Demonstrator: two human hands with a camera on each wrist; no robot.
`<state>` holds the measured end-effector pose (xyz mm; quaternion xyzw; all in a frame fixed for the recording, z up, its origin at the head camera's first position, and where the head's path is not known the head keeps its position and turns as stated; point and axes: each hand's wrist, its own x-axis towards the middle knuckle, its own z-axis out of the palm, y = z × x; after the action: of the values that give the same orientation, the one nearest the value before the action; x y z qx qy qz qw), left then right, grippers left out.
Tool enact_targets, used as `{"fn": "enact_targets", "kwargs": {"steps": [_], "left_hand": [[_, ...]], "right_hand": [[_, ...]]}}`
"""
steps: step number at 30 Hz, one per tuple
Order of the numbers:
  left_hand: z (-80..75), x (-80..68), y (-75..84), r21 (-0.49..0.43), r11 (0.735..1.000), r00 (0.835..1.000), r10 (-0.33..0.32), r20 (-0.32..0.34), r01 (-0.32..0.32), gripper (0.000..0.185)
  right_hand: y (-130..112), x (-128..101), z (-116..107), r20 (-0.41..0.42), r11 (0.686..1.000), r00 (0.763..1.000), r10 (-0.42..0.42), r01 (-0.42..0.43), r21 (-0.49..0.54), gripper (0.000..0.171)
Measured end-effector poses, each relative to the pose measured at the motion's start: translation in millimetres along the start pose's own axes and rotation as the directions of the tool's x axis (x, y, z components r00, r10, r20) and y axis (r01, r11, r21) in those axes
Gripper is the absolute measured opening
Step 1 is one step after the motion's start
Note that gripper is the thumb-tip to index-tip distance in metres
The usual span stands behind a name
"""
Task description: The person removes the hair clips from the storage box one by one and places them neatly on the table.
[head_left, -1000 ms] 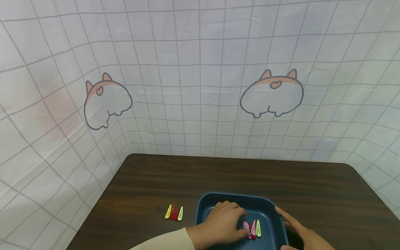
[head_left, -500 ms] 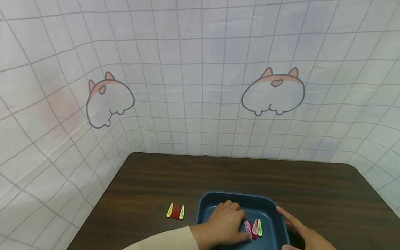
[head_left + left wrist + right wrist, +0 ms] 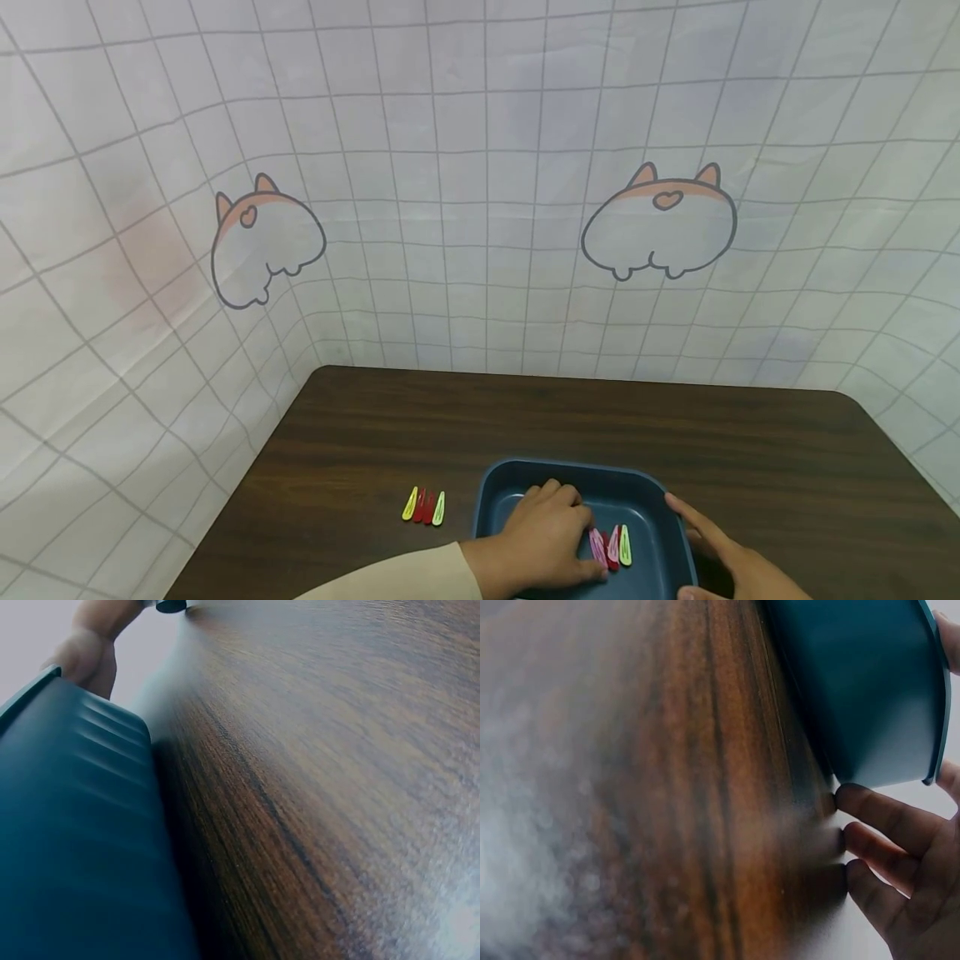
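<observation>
Left of left hand, four clips on table. Left hand inside tray, thumb at pink clip; I cannot tell if pinched. Right of that, right hand, fingers straight, braces tray. Step, I judge: aligning clips; next needs gentle nudge.

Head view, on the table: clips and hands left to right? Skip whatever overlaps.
Yellow clip → two red clips → pale green clip → left hand → the farther-right pink clip → yellow-green clip → right hand.
</observation>
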<state>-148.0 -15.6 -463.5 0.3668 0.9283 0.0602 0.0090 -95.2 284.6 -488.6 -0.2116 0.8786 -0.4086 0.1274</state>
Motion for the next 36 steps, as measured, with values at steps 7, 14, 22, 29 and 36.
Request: {"fn": "enact_targets", "kwargs": {"steps": [7, 14, 22, 29, 36], "left_hand": [[-1.5, 2.1, 0.9, 0.032, 0.999, 1.000, 0.003, -0.018, -0.002, 0.047], [-3.0, 2.3, 0.3, 0.026, 1.000, 1.000, -0.004, -0.006, 0.004, 0.044], [-1.0, 2.4, -0.6, 0.051, 0.998, 0.999, -0.024, -0.046, 0.027, 0.036], [-0.4, 0.5, -0.5, 0.063, 0.997, 0.996, -0.033, -0.085, 0.039, 0.034], [-0.3, 0.5, -0.7, 0.016, 1.000, 0.998, -0.014, -0.055, 0.015, 0.032]], "right_hand": [[0.5, 2.0, -2.1, -0.003, 1.000, 1.000, 0.008, -0.008, -0.006, 0.092], [1.3, 2.0, -1.3, -0.011, 1.000, 1.000, 0.003, -0.003, -0.006, 0.091], [3.3, 2.2, -0.3, -0.024, 1.000, 1.000, -0.012, 0.012, -0.012, 0.092], [1.2, 2.3, 2.6, -0.036, 1.000, 0.999, -0.008, 0.007, -0.006, 0.093], [1.4, 0.4, 4.5, -0.044, 1.000, 0.999, -0.017, 0.016, -0.023, 0.094]]}}
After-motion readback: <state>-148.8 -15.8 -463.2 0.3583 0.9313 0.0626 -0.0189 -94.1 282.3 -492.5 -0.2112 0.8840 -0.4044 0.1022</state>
